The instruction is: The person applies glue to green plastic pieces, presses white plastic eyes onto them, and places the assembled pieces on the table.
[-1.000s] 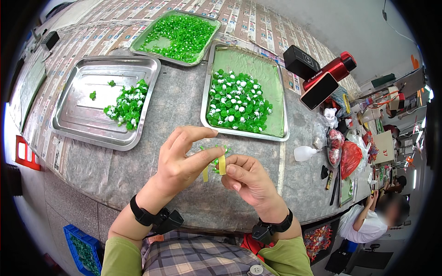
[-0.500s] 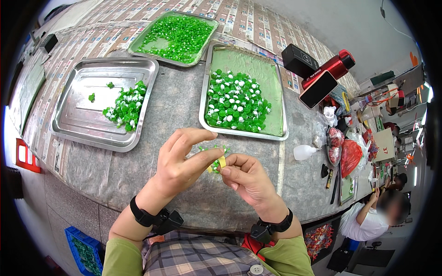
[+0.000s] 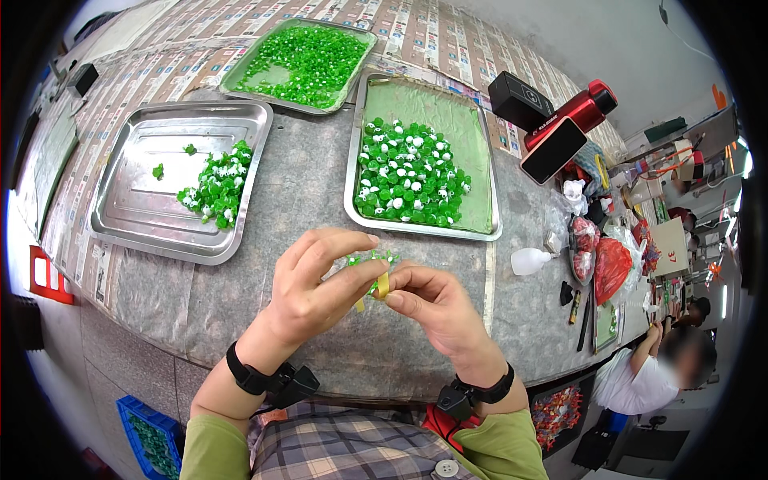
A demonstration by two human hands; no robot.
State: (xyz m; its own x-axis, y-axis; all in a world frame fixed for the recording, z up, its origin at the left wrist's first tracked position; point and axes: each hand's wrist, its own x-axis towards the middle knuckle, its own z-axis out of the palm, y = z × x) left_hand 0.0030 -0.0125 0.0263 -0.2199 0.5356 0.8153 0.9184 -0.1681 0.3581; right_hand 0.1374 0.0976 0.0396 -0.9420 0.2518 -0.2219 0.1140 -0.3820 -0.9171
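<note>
Above the table edge, both hands' fingers pinching one small green-and-yellow piece, left hand, right hand, wrists bent inward.

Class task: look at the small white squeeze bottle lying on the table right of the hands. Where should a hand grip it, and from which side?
Grip the white bottle around its rounded body, coming from above. It lies on its side on the grey table, nozzle toward the red bag, so the wide body likely offers the surest hold. The right hand is nearest, though busy pinching a small yellow piece.
</note>
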